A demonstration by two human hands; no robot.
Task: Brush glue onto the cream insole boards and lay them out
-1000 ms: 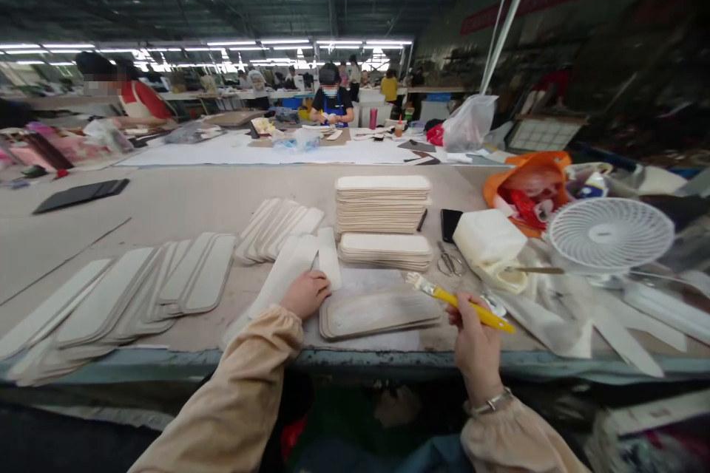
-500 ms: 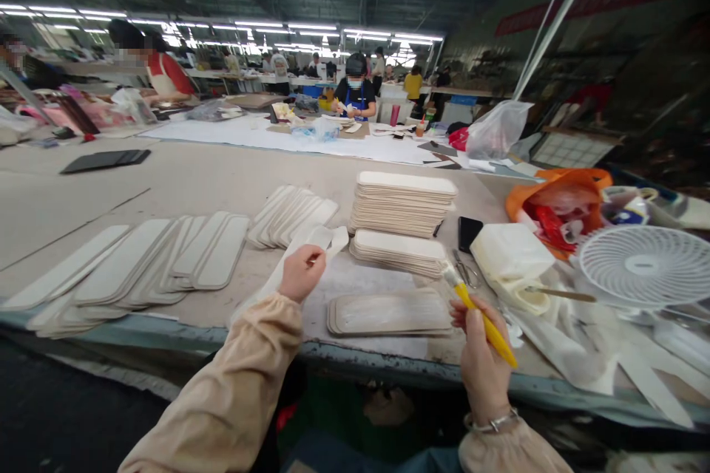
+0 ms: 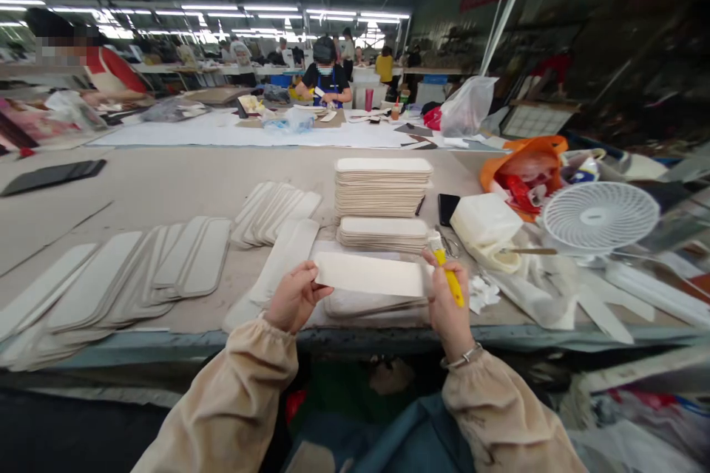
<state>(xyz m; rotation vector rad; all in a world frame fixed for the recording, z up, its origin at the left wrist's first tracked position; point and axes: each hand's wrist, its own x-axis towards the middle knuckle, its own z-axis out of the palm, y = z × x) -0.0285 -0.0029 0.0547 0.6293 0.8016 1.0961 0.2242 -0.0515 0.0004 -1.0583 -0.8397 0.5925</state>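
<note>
A cream-white strip (image 3: 373, 275) is stretched level between my two hands. My left hand (image 3: 293, 295) pinches its left end between thumb and fingers. At the other end, my right hand (image 3: 448, 303) grips the strip and also keeps hold of a yellow-handled brush (image 3: 449, 279), its bristles pointing up and away. Beneath the strip lies a stack of pale rounded panels (image 3: 355, 304), partly covered by it. Just beyond stand a low stack of panels (image 3: 382, 235) and a taller stack (image 3: 382, 188). More loose white strips (image 3: 285, 255) lie beside my left hand.
Fanned pale panels (image 3: 191, 259) spread along the left table edge. To the right are a black phone (image 3: 448, 208), a white plastic container (image 3: 485, 225) with a stick across it, a white fan (image 3: 602, 216) and an orange bag (image 3: 493, 170). A co-worker (image 3: 326, 77) sits across the table.
My left hand has lifted a strip from the left and brought it over the front stack. My right hand has moved in and taken its other end, still holding the brush. The view shifted right.
</note>
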